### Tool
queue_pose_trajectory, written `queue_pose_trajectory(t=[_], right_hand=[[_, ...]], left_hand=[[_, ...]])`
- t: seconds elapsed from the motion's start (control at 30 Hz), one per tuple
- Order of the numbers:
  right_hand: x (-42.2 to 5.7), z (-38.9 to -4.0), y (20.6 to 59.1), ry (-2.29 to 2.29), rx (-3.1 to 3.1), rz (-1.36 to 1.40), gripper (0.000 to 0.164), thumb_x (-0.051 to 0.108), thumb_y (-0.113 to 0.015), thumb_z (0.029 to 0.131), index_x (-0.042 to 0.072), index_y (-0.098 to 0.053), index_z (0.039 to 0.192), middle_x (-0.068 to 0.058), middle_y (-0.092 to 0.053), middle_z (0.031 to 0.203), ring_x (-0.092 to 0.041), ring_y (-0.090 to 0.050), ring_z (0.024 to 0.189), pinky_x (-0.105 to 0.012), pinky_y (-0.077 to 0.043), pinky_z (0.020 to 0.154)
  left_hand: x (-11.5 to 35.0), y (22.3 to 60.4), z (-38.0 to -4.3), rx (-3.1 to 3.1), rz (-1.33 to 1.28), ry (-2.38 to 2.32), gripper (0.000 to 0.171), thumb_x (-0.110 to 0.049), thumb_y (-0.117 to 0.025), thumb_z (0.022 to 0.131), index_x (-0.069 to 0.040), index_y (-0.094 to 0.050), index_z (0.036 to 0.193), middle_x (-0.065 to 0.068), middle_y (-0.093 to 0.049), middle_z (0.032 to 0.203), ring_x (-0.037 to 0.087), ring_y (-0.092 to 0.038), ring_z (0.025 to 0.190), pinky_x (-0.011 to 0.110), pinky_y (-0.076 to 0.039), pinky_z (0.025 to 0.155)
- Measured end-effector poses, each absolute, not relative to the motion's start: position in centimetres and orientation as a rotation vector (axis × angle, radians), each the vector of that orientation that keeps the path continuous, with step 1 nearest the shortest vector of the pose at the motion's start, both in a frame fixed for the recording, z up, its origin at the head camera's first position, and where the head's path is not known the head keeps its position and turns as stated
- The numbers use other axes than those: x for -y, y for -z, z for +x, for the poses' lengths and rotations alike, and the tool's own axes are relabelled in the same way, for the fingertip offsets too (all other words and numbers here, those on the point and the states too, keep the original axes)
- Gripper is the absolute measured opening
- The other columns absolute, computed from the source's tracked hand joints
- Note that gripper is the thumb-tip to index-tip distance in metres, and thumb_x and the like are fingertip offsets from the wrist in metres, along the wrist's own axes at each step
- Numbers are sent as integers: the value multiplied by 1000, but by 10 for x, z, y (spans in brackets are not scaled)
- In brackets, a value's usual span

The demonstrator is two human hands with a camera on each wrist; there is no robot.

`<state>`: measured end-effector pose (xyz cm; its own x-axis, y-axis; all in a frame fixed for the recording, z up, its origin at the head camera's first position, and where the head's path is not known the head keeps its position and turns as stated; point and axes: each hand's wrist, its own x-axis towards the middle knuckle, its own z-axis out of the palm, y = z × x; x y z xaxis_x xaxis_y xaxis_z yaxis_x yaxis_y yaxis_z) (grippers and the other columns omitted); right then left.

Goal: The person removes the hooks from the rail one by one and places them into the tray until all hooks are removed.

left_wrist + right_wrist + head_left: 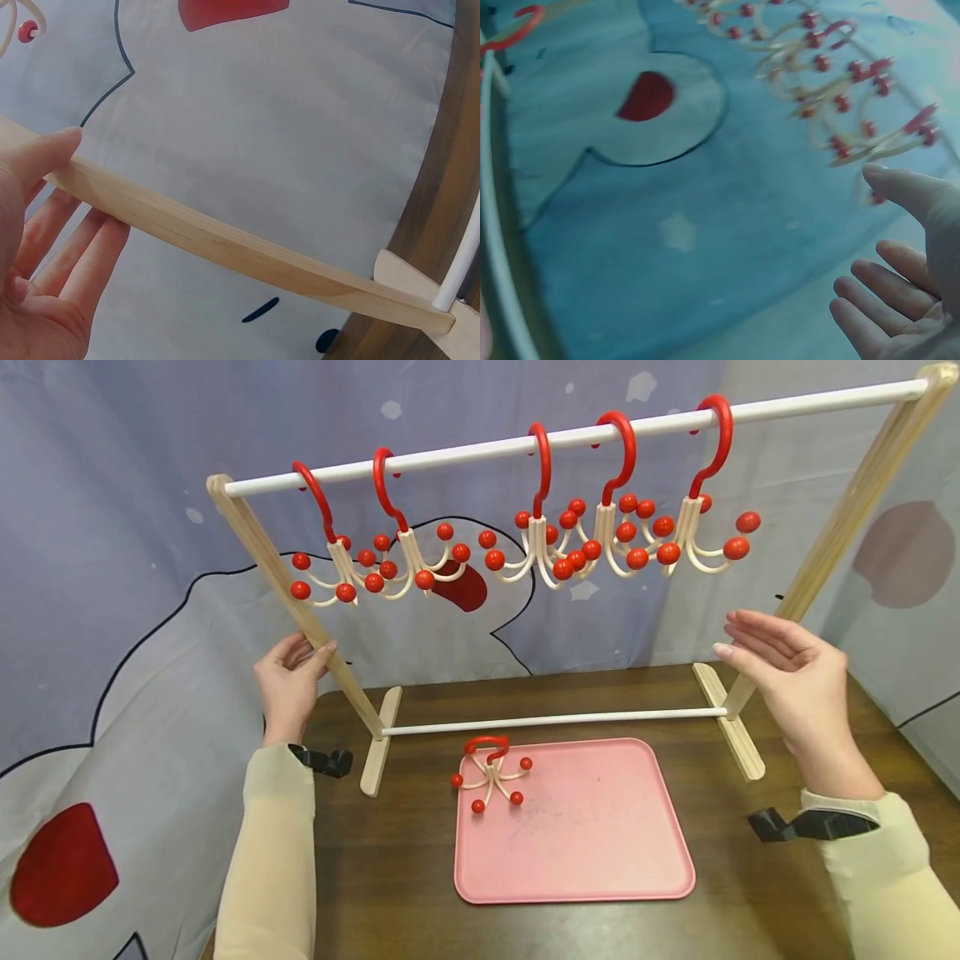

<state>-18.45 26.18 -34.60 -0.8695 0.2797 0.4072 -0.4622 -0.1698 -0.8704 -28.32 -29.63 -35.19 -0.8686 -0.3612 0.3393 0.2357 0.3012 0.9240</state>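
Note:
My left hand (291, 683) grips the left post (258, 547) of a wooden garment rack, low down. In the left wrist view the thumb lies on one side of that post and the fingers on the other. Beside the right post (847, 514) is my right hand (798, 681), fingers extended and thumb apart, holding nothing. Several octopus-like hangers, each with a red hook (542, 468) and pale curved prongs tipped with red balls, hang from the white top rod (465, 456). One more such hanger (491, 770) lies on a pink tray (592, 843).
The tray lies on a dark wooden table (382, 877) in front of the rack. A white lower rod (555, 721) joins the rack's two wooden feet (381, 743). Behind stands a grey-blue patterned curtain (187, 677).

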Motion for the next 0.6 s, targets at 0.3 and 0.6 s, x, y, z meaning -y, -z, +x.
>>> queue_pose_trajectory(t=[0.3,0.6], right_hand=[[-262,-175,278,-2049,1304,298,49,-28,-76,71,-21,-63,118,-25,-71,111,-28,-72,101,-33,-57,85],[-251,-179,233,-1960,1335,307,51,-25,-82,67,-18,-66,115,-23,-71,114,-26,-71,105,-29,-55,93]], left_hand=[[296,351,-280,2070,115,1618,50,-23,-83,88,-4,-66,132,11,-70,118,15,-68,102,20,-58,81],[294,350,-282,2086,120,1610,50,-25,-83,88,-6,-67,131,10,-71,118,14,-68,101,20,-58,80]])
